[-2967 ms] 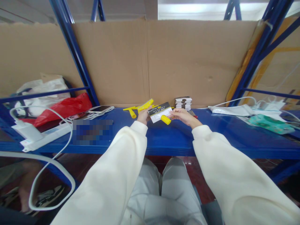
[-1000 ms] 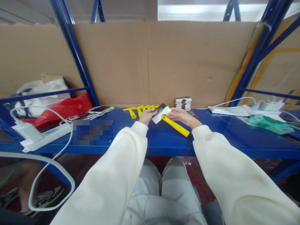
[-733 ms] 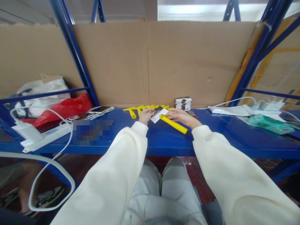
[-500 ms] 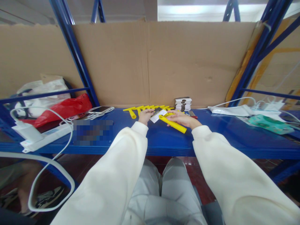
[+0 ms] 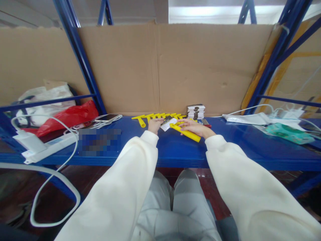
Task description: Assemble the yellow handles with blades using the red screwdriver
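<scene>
My left hand is closed, its fingers pinching the left edge of a small black-and-white card or flat packet. Just right of it, my right hand grips a yellow T-shaped tool from above. The tool's thick tubular handle slants toward me and to the right, while its other end lies over or against the card's right edge; whether they touch I cannot tell. Behind my hands, several similar yellow T-shaped tools lie in a row, partly hidden by my left hand.
A stack of small white-and-black boxes or packets stands behind my right hand. Left on the blue shelf are a phone, a white power strip and a red bag. A green packet lies right. Cardboard closes the back.
My right fingers have shifted slightly over the yellow tool, which has barely moved. The card stays in my left hand. At lower left, another person's leg has moved out of its earlier place.
</scene>
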Tool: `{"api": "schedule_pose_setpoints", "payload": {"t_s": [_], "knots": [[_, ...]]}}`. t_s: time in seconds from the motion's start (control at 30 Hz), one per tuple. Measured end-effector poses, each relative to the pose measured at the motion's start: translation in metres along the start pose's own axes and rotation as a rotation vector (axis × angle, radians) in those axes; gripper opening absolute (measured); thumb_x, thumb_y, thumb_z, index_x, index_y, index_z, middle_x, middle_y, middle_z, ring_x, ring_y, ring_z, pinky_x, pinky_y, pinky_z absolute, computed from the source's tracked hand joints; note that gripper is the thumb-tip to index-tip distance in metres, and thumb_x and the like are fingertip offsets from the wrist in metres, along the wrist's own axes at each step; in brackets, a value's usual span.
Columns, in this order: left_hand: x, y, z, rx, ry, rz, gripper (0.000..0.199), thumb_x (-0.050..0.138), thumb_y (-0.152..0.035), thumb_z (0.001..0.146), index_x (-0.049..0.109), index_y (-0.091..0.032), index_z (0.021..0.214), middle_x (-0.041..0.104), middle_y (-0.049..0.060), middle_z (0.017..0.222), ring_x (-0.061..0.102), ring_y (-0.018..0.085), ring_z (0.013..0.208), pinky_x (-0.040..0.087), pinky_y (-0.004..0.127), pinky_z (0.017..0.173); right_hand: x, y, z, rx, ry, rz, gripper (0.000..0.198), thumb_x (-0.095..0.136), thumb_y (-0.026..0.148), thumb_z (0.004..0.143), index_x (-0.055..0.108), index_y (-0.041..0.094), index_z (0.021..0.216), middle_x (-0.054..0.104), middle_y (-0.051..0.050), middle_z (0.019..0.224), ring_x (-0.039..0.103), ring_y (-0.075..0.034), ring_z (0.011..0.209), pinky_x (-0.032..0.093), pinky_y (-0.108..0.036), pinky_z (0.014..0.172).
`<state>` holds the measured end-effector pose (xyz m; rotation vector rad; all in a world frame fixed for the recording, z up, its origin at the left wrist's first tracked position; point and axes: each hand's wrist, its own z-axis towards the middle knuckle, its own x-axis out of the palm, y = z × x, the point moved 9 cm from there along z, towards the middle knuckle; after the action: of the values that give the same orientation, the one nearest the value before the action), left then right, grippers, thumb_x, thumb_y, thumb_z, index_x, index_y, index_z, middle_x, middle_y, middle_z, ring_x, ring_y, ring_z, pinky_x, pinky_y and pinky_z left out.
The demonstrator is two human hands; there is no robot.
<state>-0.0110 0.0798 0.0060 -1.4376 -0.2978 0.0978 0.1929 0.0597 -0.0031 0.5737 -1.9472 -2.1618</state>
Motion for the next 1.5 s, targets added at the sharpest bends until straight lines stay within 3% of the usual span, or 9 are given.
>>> {"api": "schedule_pose_setpoints", "payload": {"t_s": [0.13,0.27,0.5,0.67,0.93,1.1,1.27,1.4,1.5], "knots": [[0.008,0.005,-0.003,-0.067,0.082,0.021,0.014,0.07,-0.002,0.073,0.074,-0.014,0.068,0.079,0.01,0.087,0.076,0.022,0.087,0.061,0.038,0.09,0.006,0.009,-0.003,-0.09,0.047,-0.07,0.04,0.081,0.017,0.074,0.071,0.022,0.113,0.072,-0.006,0.122,0.07,-0.018,0.097,0.058,-0.037,0.097],[0.016,0.007,-0.009,-0.108,0.15,0.023,0.016,0.072,-0.001,0.074,0.071,-0.013,0.064,0.078,0.009,0.081,0.074,0.019,0.078,0.062,0.037,0.085,0.009,0.011,-0.005,-0.105,0.088,-0.191,0.031,0.082,0.019,0.072,0.075,0.02,0.102,0.075,-0.004,0.113,0.07,-0.017,0.094,0.052,-0.039,0.105],[0.023,0.006,-0.015,-0.143,0.226,-0.034,0.013,0.074,-0.002,0.076,0.07,-0.011,0.069,0.072,0.006,0.071,0.071,0.015,0.07,0.062,0.032,0.078,0.016,0.011,-0.009,-0.028,0.129,-0.238,0.038,0.078,0.012,0.07,0.079,0.022,0.107,0.078,-0.001,0.095,0.07,-0.016,0.082,0.053,-0.036,0.098],[0.025,0.005,-0.017,-0.165,0.219,-0.061,0.003,0.071,-0.01,0.082,0.071,-0.012,0.084,0.072,0.005,0.072,0.07,0.015,0.07,0.063,0.032,0.074,0.016,0.013,-0.013,-0.007,0.088,-0.236,0.046,0.072,0.005,0.068,0.079,0.023,0.11,0.079,-0.001,0.098,0.069,-0.013,0.077,0.056,-0.031,0.092],[0.02,0.004,-0.018,-0.191,0.174,-0.123,0.026,0.053,-0.032,0.099,0.07,-0.017,0.11,0.073,0.011,0.086,0.071,0.02,0.077,0.058,0.028,0.063,0.004,0.023,-0.015,-0.085,-0.041,-0.213,0.043,0.068,0.005,0.069,0.079,0.02,0.108,0.078,-0.003,0.096,0.069,-0.013,0.07,0.06,-0.029,0.082],[0.017,0.001,-0.021,-0.201,0.182,-0.048,0.031,0.045,-0.034,0.101,0.066,-0.013,0.113,0.073,0.014,0.102,0.069,0.017,0.072,0.047,0.022,0.051,-0.043,0.036,-0.034,-0.104,-0.186,-0.181,0.043,0.07,0.006,0.069,0.079,0.02,0.108,0.079,-0.004,0.099,0.07,-0.014,0.07,0.061,-0.031,0.08],[0.022,0.001,-0.026,-0.211,0.234,0.021,0.029,0.043,-0.031,0.101,0.064,-0.014,0.111,0.074,0.014,0.103,0.069,0.017,0.071,0.044,0.022,0.049,-0.13,0.049,-0.077,-0.064,-0.418,-0.302,0.04,0.074,0.011,0.072,0.078,0.019,0.111,0.077,-0.004,0.087,0.067,-0.014,0.065,0.06,-0.03,0.073],[0.027,0.002,-0.028,-0.211,0.289,0.04,0.031,0.04,-0.034,0.103,0.063,-0.015,0.109,0.075,0.013,0.099,0.069,0.017,0.068,0.04,0.022,0.047,-0.201,0.051,-0.124,0.099,-0.72,-0.42,0.04,0.069,0.006,0.077,0.075,0.015,0.116,0.073,-0.004,0.077,0.062,-0.013,0.057,0.055,-0.027,0.065],[0.031,0.005,-0.029,-0.221,0.33,0.056,0.03,0.04,-0.035,0.103,0.063,-0.015,0.104,0.075,0.012,0.096,0.067,0.015,0.062,0.038,0.021,0.046,-0.241,0.046,-0.157,0.279,-0.914,-0.615,0.043,0.064,0.004,0.082,0.072,0.008,0.123,0.067,-0.005,0.067,0.057,-0.015,0.053,0.05,-0.029,0.061]]}}
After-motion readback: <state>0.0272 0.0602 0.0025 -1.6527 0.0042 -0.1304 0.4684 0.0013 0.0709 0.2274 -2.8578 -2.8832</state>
